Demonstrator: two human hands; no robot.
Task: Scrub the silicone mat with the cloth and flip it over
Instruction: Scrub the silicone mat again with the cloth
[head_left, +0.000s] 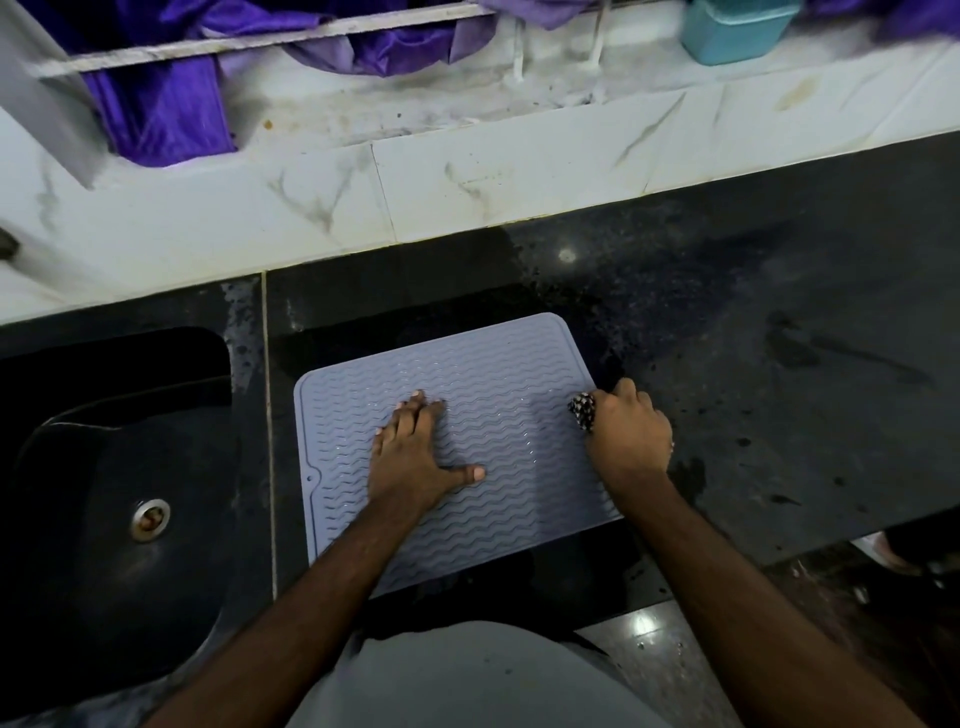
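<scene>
Head view: right hand (631, 436) grips cloth (582, 410) at mat (498, 374) edge.

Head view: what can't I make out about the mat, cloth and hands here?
- Cloth: mostly hidden inside the right hand; only a patterned tip shows.
- Silicone mat: underside hidden; near edge covered by the forearms.
- Left hand: palm contact hidden by its own back.
- Teal container: cut by the top edge, blurred.

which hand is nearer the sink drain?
Left. The left hand lies flat on the silicone mat, just right of the sink and its drain; the right hand grips the cloth at the mat's far right edge.
</scene>
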